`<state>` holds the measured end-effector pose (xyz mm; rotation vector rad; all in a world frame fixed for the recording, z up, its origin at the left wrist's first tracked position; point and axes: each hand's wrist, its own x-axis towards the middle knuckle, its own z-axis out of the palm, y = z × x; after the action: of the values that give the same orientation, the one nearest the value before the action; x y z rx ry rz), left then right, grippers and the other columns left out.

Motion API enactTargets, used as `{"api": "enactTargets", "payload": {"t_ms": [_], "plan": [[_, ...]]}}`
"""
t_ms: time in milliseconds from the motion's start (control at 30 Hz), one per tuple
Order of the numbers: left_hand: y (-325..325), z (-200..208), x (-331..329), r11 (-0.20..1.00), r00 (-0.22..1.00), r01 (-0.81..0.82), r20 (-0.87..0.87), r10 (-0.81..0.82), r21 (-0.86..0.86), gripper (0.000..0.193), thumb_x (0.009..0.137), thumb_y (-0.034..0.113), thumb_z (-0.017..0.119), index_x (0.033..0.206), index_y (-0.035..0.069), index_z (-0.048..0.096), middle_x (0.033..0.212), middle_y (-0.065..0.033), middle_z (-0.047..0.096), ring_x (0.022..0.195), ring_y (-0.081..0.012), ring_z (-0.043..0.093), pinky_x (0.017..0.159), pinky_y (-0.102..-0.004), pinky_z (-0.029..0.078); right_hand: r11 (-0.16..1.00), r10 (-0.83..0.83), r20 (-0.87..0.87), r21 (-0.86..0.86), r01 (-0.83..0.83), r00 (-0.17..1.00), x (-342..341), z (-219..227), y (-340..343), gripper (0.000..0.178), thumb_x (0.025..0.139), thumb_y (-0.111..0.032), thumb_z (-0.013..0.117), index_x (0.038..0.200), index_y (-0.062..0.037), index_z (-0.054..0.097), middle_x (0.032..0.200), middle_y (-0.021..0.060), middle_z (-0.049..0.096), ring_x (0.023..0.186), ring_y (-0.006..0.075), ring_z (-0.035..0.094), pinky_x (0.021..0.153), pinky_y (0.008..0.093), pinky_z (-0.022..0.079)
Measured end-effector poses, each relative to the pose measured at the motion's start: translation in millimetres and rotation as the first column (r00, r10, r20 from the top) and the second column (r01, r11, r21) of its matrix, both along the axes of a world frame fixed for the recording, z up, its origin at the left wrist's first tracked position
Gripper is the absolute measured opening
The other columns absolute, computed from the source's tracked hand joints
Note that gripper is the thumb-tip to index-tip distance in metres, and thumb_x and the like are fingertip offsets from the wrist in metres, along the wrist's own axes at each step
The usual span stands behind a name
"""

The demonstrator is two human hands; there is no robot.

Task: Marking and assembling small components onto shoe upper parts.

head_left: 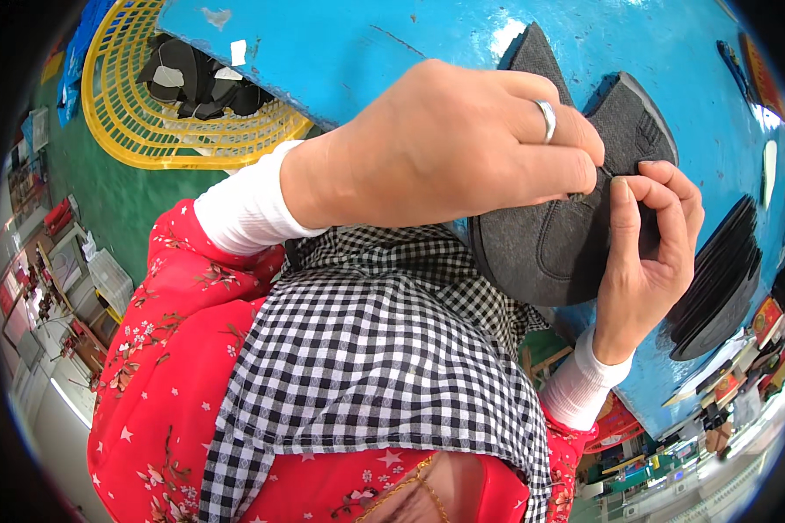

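Observation:
A dark grey fabric shoe upper (576,253) with stitched seams lies at the near edge of the blue table, its two pointed ends toward the far side. Over its middle is my left hand (462,148), wearing a ring, with thumb and fingers pinched together. A small dark bit shows at those fingertips, too little to name. My right hand (645,235) grips the upper's right side, thumb and forefinger close together near the left fingertips. What lies between the two pinches is mostly hidden by the fingers.
A yellow plastic basket (113,122) with dark cut pieces (192,78) stands at the far left beside the blue table (340,52). On the right is a stack of dark flat shoe-shaped pieces (720,279). A white slim piece (769,174) lies beyond it.

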<state>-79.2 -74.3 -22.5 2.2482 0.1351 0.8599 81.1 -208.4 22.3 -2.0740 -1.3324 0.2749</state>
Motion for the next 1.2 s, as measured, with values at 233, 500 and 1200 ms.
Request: {"api": "enactTargets", "payload": {"t_ms": [233, 500, 1200], "plan": [[-5, 0, 2, 0.971, 0.996, -0.073, -0.027, 0.081, 0.226, 0.012, 0.075, 0.012, 0.063, 0.086, 0.017, 0.063, 0.086, 0.0106, 0.065, 0.082, -0.0101, 0.06, 0.048, -0.0226, 0.048, 0.999, 0.028, -0.004, -0.036, -0.028, 1.0, 5, 4, 4, 0.013, 0.076, -0.002, 0.073, 0.079, -0.0034, 0.061, 0.098, 0.0073, 0.061, 0.095, 0.0204, 0.054, 0.086, 0.031, 0.041], [3, -1, 9, 0.999, 0.999, 0.036, -0.03, -0.036, -0.01, 0.015, 0.076, 0.009, 0.067, 0.091, 0.012, 0.065, 0.094, 0.002, 0.068, 0.077, -0.0153, 0.062, 0.054, -0.0255, 0.051, 0.996, 0.037, -0.128, -0.07, -0.046, 0.991, 17, 6, -2, 0.017, 0.08, 0.002, 0.07, 0.081, -0.0028, 0.054, 0.098, 0.0088, 0.06, 0.097, 0.0199, 0.055, 0.089, 0.0297, 0.041], [1, 3, 14, 0.998, 0.994, 0.045, -0.098, -0.04, 0.049, 0.018, 0.075, 0.003, 0.07, 0.093, 0.005, 0.067, 0.103, -0.0027, 0.071, 0.078, -0.0187, 0.064, 0.07, -0.0271, 0.054, 0.955, 0.006, -0.383, 0.275, 0.108, 0.924, 19, -13, -53, 0.01, 0.09, 0.008, 0.054, 0.096, -0.0006, 0.053, 0.104, 0.0121, 0.061, 0.099, 0.0181, 0.057, 0.092, 0.0294, 0.043]]}}
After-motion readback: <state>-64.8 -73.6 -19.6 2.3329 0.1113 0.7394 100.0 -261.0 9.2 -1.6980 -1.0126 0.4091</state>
